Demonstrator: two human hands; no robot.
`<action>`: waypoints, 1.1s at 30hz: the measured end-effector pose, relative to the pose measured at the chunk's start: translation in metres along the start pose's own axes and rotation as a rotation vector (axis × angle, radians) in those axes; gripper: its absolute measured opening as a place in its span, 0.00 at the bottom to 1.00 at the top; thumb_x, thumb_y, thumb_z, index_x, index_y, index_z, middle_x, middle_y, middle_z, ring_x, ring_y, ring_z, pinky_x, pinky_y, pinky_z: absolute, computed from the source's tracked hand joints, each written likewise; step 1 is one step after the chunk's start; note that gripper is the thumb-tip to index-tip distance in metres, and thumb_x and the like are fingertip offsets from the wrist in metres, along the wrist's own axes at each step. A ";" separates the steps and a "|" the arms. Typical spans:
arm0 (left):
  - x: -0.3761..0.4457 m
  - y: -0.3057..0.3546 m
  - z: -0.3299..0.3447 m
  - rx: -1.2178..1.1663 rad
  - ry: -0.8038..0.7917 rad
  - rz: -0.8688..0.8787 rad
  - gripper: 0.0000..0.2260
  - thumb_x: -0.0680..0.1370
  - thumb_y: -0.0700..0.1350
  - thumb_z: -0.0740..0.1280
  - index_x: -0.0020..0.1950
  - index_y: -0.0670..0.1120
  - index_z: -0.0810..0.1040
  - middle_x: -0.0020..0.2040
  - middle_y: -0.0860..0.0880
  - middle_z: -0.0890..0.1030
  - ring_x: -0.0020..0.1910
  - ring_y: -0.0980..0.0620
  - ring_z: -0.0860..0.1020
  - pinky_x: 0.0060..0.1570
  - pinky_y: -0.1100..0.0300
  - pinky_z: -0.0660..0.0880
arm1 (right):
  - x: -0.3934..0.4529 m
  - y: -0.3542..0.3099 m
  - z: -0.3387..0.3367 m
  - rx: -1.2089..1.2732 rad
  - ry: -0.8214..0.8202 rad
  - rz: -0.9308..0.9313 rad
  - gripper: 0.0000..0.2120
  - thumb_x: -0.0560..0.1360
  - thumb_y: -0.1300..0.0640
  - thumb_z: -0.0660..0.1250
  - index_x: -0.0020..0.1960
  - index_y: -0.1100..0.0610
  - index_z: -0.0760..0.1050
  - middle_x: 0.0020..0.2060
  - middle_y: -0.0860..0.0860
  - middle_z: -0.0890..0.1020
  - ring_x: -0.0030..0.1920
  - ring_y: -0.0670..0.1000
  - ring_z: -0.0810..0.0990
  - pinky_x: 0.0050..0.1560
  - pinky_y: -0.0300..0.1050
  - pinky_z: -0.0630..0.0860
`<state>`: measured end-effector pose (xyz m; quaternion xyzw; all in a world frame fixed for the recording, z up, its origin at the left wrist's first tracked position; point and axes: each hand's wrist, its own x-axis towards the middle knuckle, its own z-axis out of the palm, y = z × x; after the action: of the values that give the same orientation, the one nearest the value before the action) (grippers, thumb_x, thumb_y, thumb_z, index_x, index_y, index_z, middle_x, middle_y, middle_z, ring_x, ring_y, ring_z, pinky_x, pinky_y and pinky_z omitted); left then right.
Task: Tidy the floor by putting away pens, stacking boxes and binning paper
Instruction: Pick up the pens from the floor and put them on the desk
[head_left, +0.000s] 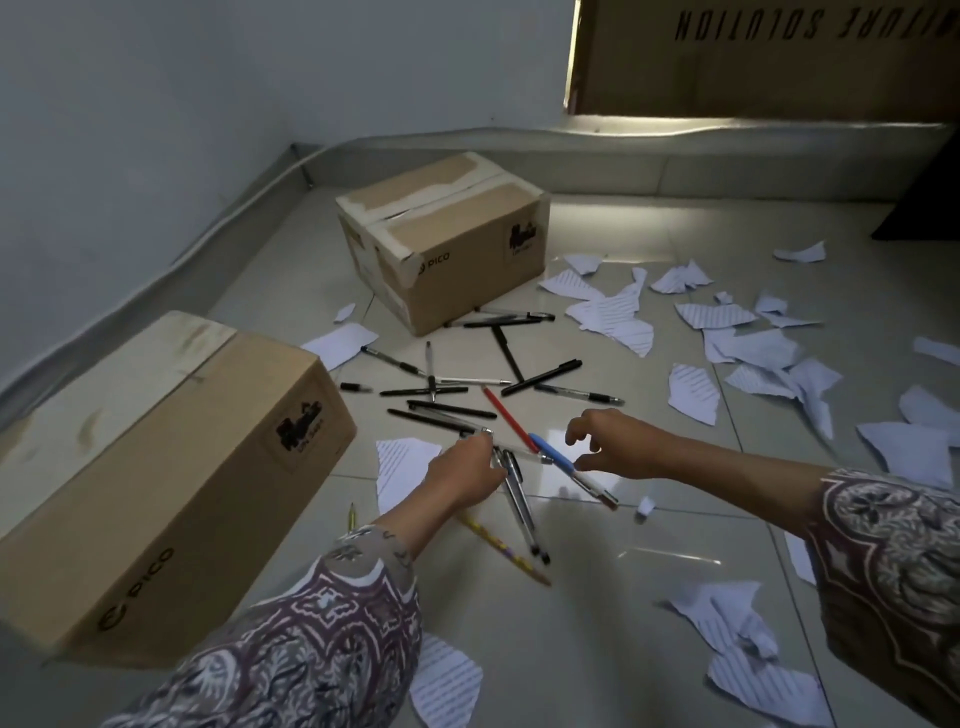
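Note:
Several pens (452, 410) lie scattered on the tiled floor between two cardboard boxes. My left hand (467, 475) is shut on a bunch of pens (519, 506) whose tips point down toward me. My right hand (615, 447) hovers open, fingers spread, just above a blue-capped pen (553, 454) and beside a red pen (506, 415). A yellow pencil (501, 545) lies under my left wrist. One PICO box (447, 244) stands at the back, a second box (156, 467) at the left. Torn lined paper (613, 317) is strewn to the right.
More paper scraps (748, 639) lie near my right sleeve and one sheet (447, 680) under my left arm. A wall with a cable runs along the left. A large cardboard panel (769, 57) leans at the back right, and a dark object (919, 208) sits at the right edge.

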<state>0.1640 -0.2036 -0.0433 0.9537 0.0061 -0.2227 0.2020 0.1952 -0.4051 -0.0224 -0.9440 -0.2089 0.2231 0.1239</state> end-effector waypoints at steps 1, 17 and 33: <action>0.008 0.003 0.002 -0.004 0.015 -0.007 0.13 0.78 0.47 0.61 0.59 0.41 0.71 0.59 0.43 0.75 0.56 0.43 0.75 0.49 0.54 0.71 | 0.002 0.004 -0.002 0.001 0.013 -0.001 0.16 0.75 0.54 0.66 0.60 0.57 0.72 0.59 0.55 0.75 0.55 0.53 0.75 0.52 0.43 0.71; 0.066 0.002 0.041 -0.255 0.069 -0.200 0.13 0.73 0.44 0.66 0.54 0.39 0.76 0.52 0.41 0.80 0.52 0.42 0.78 0.47 0.54 0.74 | 0.024 0.041 0.030 0.061 0.012 0.052 0.15 0.75 0.54 0.65 0.60 0.58 0.73 0.58 0.55 0.76 0.53 0.53 0.76 0.53 0.46 0.74; 0.058 0.021 0.052 -0.506 0.149 -0.214 0.12 0.79 0.40 0.57 0.60 0.36 0.68 0.56 0.35 0.77 0.51 0.39 0.77 0.45 0.54 0.71 | 0.025 0.047 0.035 0.073 0.028 0.073 0.15 0.76 0.53 0.64 0.60 0.59 0.73 0.57 0.55 0.76 0.53 0.52 0.76 0.50 0.42 0.70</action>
<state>0.1961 -0.2479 -0.1029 0.8807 0.1771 -0.1633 0.4078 0.2146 -0.4304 -0.0776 -0.9489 -0.1642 0.2217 0.1528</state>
